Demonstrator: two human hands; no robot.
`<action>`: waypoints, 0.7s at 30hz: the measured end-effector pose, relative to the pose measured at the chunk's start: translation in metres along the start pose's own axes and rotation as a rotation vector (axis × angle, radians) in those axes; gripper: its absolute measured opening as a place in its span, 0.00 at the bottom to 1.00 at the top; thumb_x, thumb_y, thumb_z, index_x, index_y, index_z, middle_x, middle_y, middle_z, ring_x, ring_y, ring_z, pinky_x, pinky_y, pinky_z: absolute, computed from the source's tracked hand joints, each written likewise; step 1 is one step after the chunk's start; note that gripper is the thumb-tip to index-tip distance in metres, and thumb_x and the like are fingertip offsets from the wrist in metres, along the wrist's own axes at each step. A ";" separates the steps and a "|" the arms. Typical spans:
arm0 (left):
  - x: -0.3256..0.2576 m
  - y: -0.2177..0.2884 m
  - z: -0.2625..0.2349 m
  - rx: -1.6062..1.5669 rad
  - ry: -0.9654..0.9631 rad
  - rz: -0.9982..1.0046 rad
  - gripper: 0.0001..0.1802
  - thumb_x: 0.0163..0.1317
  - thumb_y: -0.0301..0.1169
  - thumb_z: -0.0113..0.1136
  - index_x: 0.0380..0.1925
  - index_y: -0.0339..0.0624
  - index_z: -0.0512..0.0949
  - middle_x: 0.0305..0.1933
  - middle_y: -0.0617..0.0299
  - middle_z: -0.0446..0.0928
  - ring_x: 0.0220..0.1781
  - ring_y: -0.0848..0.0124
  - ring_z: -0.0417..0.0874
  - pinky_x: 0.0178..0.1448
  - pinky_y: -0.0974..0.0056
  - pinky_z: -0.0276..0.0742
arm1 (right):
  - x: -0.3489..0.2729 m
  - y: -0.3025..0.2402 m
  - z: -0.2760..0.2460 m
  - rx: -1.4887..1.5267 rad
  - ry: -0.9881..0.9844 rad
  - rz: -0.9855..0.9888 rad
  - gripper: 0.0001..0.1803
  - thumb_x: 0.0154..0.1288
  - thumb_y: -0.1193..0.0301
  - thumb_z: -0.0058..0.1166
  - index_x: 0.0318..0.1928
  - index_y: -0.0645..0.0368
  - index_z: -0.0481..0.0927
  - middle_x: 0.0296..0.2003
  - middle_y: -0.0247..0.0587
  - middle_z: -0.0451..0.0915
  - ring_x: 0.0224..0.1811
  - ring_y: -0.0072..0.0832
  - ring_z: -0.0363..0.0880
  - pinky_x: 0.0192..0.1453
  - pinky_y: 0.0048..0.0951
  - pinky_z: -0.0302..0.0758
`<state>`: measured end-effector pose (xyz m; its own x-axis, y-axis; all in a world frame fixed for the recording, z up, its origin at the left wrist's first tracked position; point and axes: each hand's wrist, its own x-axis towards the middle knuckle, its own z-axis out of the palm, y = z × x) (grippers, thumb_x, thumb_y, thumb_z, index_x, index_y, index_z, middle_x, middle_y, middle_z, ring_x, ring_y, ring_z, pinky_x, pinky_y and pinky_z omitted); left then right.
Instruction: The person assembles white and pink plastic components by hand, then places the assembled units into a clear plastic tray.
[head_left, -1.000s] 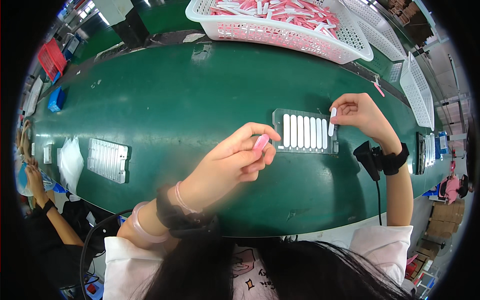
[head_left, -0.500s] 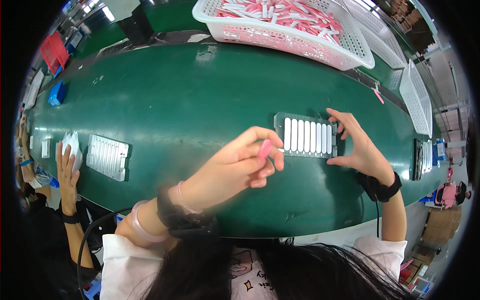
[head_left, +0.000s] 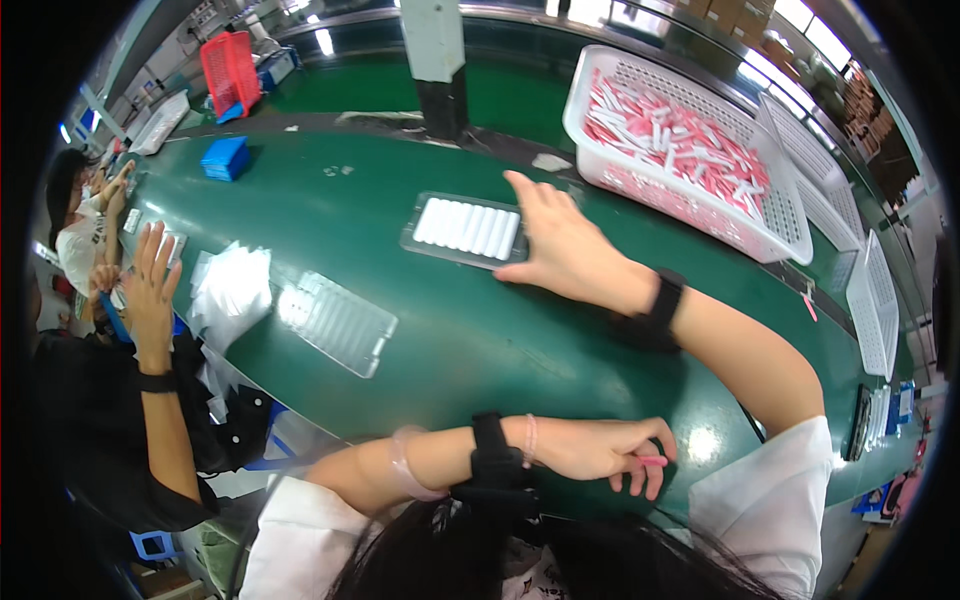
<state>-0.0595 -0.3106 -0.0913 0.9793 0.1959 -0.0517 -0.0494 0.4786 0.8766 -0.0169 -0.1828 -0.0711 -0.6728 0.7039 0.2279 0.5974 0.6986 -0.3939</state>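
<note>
A clear plastic tray point(head_left: 412, 240) holds a row of several white sticks point(head_left: 466, 229), lying on the far middle of the table. My right hand point(head_left: 585, 262) spans the tray's right end, thumb at the near corner and fingers toward the far one, closed on it. Close to my body, my left hand point(head_left: 600, 450) has its fingers curled round a small pink stick point(head_left: 651, 461). Left of the filled tray lies a second clear tray point(head_left: 345, 325) with moulded slots and no sticks showing.
A white perforated basket point(head_left: 680, 205) full of pink and white sticks stands far right. Left are a pile of translucent bags point(head_left: 232, 290), a blue box point(head_left: 225, 158) and a co-worker's raised hand point(head_left: 152, 300). A post point(head_left: 437, 60) rises beyond the table's far edge.
The filled tray has moved left and away from me with my right hand. My left hand has drawn back toward my body, still with the pink stick. The view has turned left.
</note>
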 end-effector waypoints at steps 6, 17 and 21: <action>0.003 -0.001 -0.002 0.150 -0.010 -0.022 0.13 0.60 0.20 0.35 0.45 0.38 0.64 0.42 0.59 0.71 0.39 0.72 0.73 0.44 0.68 0.70 | 0.104 -0.048 0.055 -0.082 0.102 -0.032 0.46 0.40 0.60 0.63 0.55 0.73 0.53 0.41 0.58 0.67 0.45 0.47 0.67 0.47 0.39 0.68; 0.004 -0.018 -0.006 0.116 0.156 -0.020 0.07 0.54 0.20 0.50 0.33 0.36 0.73 0.32 0.61 0.75 0.39 0.74 0.77 0.40 0.71 0.75 | 0.037 -0.136 0.089 -0.053 -0.097 -0.395 0.47 0.39 0.64 0.59 0.57 0.74 0.51 0.47 0.63 0.62 0.46 0.46 0.63 0.47 0.40 0.63; 0.004 -0.013 -0.008 -0.001 0.186 -0.048 0.07 0.50 0.23 0.57 0.32 0.37 0.76 0.33 0.61 0.77 0.36 0.76 0.77 0.37 0.73 0.76 | 0.027 -0.101 0.061 0.075 -0.208 -0.350 0.44 0.35 0.70 0.56 0.55 0.75 0.53 0.43 0.59 0.65 0.45 0.45 0.65 0.47 0.36 0.65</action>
<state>-0.0564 -0.3094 -0.1063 0.9273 0.3277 -0.1809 -0.0041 0.4922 0.8705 -0.1218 -0.2422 -0.0800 -0.9082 0.3788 0.1778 0.2882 0.8744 -0.3904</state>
